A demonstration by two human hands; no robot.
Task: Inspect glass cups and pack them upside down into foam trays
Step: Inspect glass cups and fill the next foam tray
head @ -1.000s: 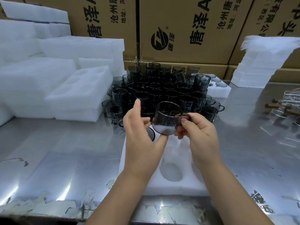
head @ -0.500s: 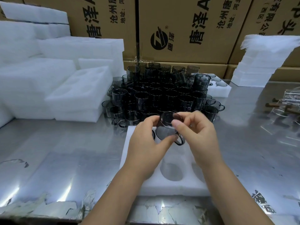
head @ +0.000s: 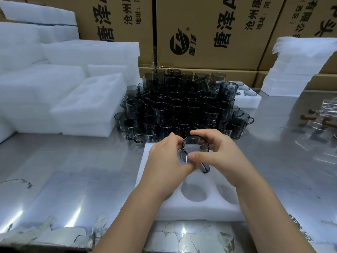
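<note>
Both hands hold one smoky glass cup (head: pixel 196 149) between them: the left hand (head: pixel 166 161) curls its fingers round the left side, and the right hand (head: pixel 223 157) wraps thumb and fingers round the right side. The cup is tilted, one round end facing up and its handle pointing down toward the person. Under everything lies a shiny metal table (head: pixel 73 170). Well beyond the grip stands a wall of cardboard boxes (head: pixel 209 33). Far to its left are stacked foam blocks (head: pixel 54 84), and far to its right are foam sheets (head: pixel 295 70). Just behind the hands is a pile of cups (head: pixel 182 110). Directly below the grip lies a foam tray (head: pixel 200 210) with round holes. Behind the pile on the right sits a filled tray (head: pixel 249 102).
</note>
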